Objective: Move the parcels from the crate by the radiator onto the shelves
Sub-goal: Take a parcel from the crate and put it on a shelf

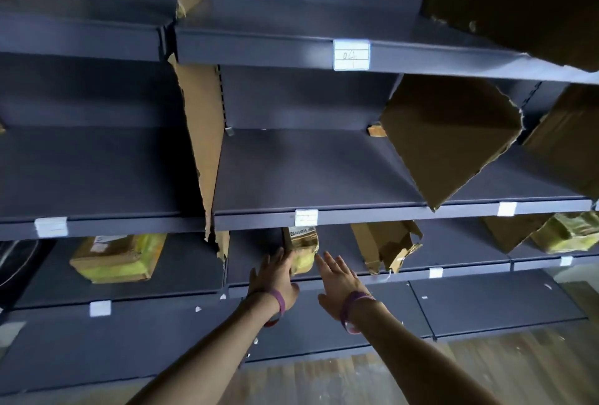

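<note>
Well left of the left hand (275, 278): a flat parcel (120, 257) wrapped in yellow tape, its far edge cut off by the shelf lip above and its label too blurred to read. Between it and that hand: a torn cardboard divider (202, 145), upright, with a ragged lower end.

Between the two hands: the standing parcel (301, 252), on end on the lower shelf (460, 258), long axis vertical. Label end up, partly hidden behind the lip above (print illegible), yellow-taped end down.

Left arm stretched forward, purple wristband (280, 304) at the wrist. Palm turned toward the standing parcel's left side, fingers straight and laid against it, not curled round it. Fingertips smeared by motion blur.

Right hand (337, 278) just beside the standing parcel's right side. Released, fingers spread and straight, grasping nothing; contact with the parcel hard to judge. A second wristband (351, 307) on this wrist.

Right of the right hand: a crumpled cardboard scrap (385, 245) on the same shelf. Far right: a far parcel (570, 232), clipped by the frame edge.
</note>
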### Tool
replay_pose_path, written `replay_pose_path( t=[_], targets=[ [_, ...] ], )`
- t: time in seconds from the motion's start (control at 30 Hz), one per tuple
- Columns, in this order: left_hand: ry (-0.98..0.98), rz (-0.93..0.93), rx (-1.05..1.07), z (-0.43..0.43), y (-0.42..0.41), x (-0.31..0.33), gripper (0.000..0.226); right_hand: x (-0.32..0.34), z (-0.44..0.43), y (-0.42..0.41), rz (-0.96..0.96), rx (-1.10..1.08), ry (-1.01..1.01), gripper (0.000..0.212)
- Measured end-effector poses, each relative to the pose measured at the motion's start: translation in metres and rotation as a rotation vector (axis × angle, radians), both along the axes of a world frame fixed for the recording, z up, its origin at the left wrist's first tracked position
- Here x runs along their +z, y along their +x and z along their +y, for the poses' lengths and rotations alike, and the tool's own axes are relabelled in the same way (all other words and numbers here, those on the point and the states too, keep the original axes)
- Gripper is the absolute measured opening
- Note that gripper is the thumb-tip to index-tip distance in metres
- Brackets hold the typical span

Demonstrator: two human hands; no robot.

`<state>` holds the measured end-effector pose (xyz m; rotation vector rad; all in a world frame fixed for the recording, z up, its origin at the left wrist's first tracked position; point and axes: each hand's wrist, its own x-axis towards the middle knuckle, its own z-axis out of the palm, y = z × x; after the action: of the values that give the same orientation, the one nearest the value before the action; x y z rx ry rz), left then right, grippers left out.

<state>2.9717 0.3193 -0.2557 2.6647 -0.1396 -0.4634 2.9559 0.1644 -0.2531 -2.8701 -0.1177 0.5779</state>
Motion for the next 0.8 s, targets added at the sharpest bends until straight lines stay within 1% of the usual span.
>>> replay_pose_path(
  t=[0.43, 0.63, 0.8],
  targets=[
    [0.065, 0.126, 0.148, -0.031, 0.010, -0.025, 0.079, -0.038, -0.033, 0.052, 0.031, 0.210, 0.030, 0.081],
    [0.049, 0.148, 0.160, -0.045, 0.032, -0.044, 0.079, -0.052, -0.041, 0.065, -0.002, 0.184, 0.074, 0.086],
    [0.003, 0.173, 0.156, -0.054, 0.046, -0.056, 0.086, -0.062, -0.035, 0.072, 0.023, 0.166, 0.054, 0.083]
  ],
)
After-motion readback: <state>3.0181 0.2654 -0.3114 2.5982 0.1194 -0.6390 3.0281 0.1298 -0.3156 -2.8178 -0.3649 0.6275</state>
